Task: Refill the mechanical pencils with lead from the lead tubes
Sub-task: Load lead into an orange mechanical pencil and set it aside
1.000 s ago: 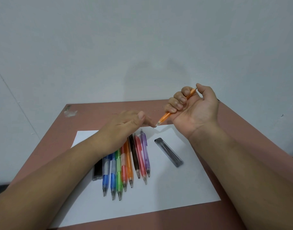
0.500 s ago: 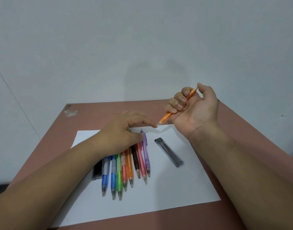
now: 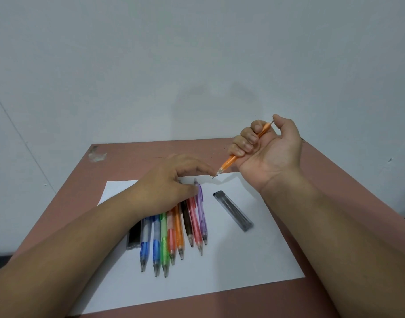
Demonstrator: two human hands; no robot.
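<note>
In the head view, the right hand is raised above the far edge of the white paper sheet, palm turned toward the camera, its fingers curled tight round an orange mechanical pencil. That pencil's long axis runs on a slant, tip pointing down and left toward the sheet, rear end up beside the thumb; its middle is hidden inside the fist. The left hand lies over the far end of a row of coloured pencils on the sheet, its thumb touching the purple pencil near its clip end, its forefinger stretched out close to the orange tip; whether it pinches the purple pencil cannot be told. The row lies with long axes running roughly toward the camera, tips nearest it, the rear ends covered by the hand. On the sheet right of the row, well apart from it, lies a grey lead tube, slanting from far-left to near-right. A dark lead tube at the row's left side is half hidden under the left forearm. The sheet rests on a reddish tabletop.
</note>
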